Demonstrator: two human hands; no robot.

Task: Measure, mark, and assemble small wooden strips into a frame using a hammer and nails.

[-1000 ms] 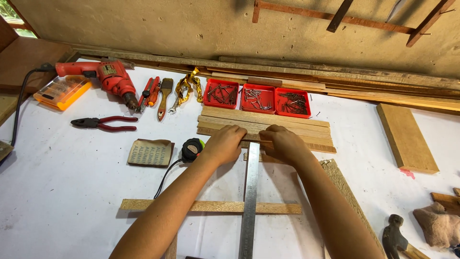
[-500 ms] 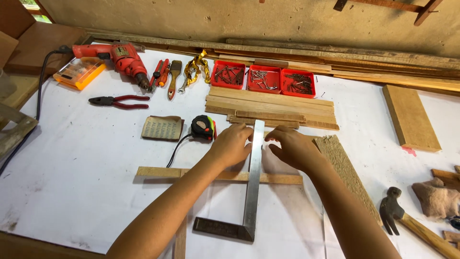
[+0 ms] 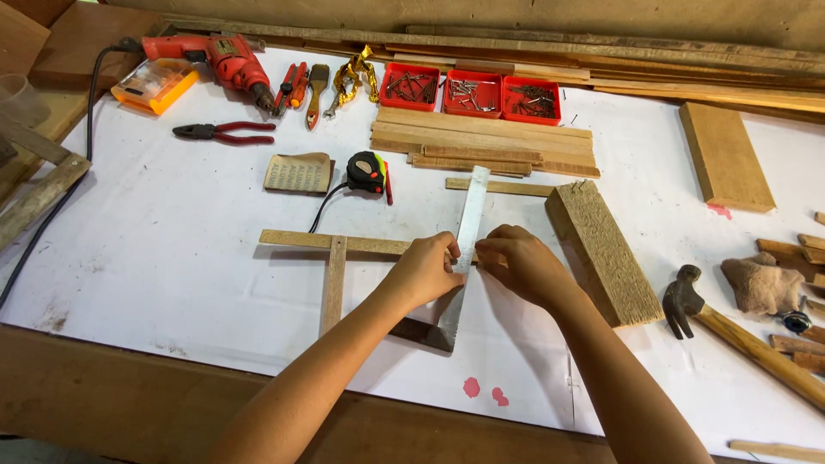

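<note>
- Covering the bench, a white paper-topped work table (image 3: 172,258) carries everything; a stack of pale wooden slats (image 3: 481,142) lies at the far side, a rough particle-board block (image 3: 601,253) just right of the hands.
- Flat steel try square with a long silver blade (image 3: 468,228) lies centre; its long axis runs away from the person, tilted slightly right, crossing a thin wooden strip (image 3: 326,242) that lies left-right.
- A 2nd short strip (image 3: 333,279) meets that strip from below, forming a T, well left of the blade.
- Left hand (image 3: 425,271) curled, fingertips pinching the blade's left edge at the crossing.
- Right hand (image 3: 520,262) curled, fingertips touching the blade's right edge, pressing down; both equally near.
- Wooden-handled claw hammer (image 3: 730,331) near right, untouched.
</note>
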